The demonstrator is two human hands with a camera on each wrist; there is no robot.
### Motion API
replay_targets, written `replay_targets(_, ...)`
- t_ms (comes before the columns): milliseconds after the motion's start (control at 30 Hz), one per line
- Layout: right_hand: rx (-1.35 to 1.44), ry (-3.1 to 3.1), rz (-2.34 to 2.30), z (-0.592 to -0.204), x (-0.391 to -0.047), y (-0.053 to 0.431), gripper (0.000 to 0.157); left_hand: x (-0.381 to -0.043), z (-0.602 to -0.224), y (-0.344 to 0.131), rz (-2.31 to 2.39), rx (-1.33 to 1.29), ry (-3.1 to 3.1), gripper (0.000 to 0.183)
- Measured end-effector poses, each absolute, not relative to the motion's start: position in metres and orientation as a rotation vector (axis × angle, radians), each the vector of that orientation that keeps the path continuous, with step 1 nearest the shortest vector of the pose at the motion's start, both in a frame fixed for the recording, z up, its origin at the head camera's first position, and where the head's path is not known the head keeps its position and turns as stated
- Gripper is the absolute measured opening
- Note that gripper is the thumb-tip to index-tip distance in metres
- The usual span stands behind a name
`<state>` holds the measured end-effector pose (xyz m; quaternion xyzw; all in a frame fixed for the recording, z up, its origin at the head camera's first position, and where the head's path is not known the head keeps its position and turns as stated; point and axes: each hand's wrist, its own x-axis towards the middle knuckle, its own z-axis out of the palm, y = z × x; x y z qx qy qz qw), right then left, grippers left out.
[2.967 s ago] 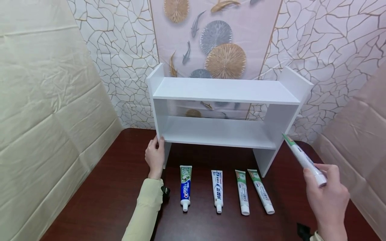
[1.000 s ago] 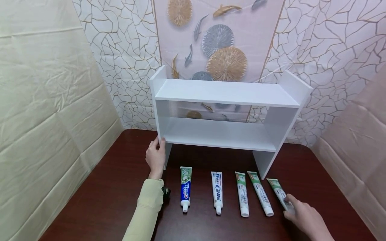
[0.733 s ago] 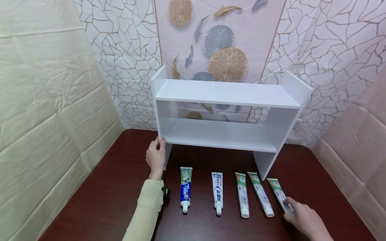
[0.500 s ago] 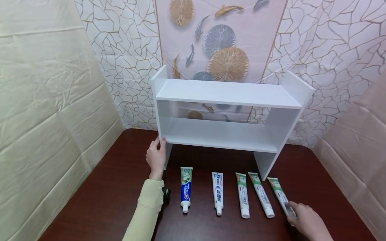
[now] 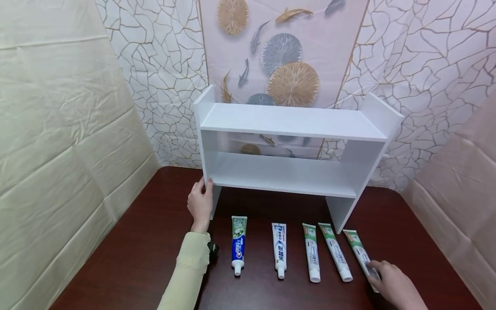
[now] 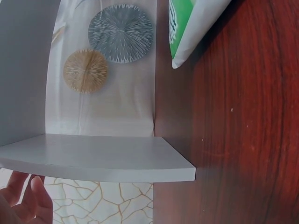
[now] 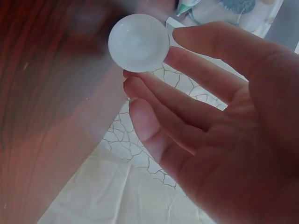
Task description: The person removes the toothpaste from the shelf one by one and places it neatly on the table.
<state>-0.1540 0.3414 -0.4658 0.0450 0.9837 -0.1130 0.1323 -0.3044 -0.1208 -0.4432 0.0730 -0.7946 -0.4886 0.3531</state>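
A white two-tier shelf [image 5: 283, 174] stands on the dark red-brown table. My left hand [image 5: 200, 202] grips the front edge of its left side panel, thumb on the inner side; fingertips [image 6: 41, 191] show against the panel in the left wrist view. At far right, my right hand [image 5: 395, 284] pinches the cap end of a green-and-white toothpaste tube [image 5: 358, 249] lying on the table. Its round white cap [image 7: 139, 43] faces the right wrist camera, between thumb and fingers. Left of it lie two similar tubes [image 5: 335, 254] [image 5: 311, 254], a blue-and-white tube [image 5: 279, 249] and a green-and-blue tube [image 5: 238, 243].
The tubes lie in a row before the shelf, caps towards me. Behind the shelf hangs a patterned cloth [image 5: 162, 77] with fish and round motifs. Pale cloth walls [image 5: 69, 142] flank the table [image 5: 128, 241] on both sides.
Three seconds ago my right hand held the toothpaste tube raised at the right; now the tube lies at the row's right end, still pinched. My left hand stays on the shelf panel.
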Motion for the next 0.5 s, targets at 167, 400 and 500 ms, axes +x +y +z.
replay_targets(167,0.156,2.837,-0.361,-0.4676,-0.1553,0.3394,0.033,-0.3024,-0.4452,-0.1231,-1.259,0.185,-2.049,0.037)
replay_targets(400,0.161,2.863,-0.360,-0.4647,-0.1542,0.3366,0.030,-0.3031,-0.4456,-0.1229,-1.255,0.198,-2.056,0.038)
replay_targets(500,0.152,2.890,-0.329,-0.4608,-0.1550,0.3361,0.030,-0.3047,-0.4429,-0.1223,-1.280,0.189,-2.069,0.038)
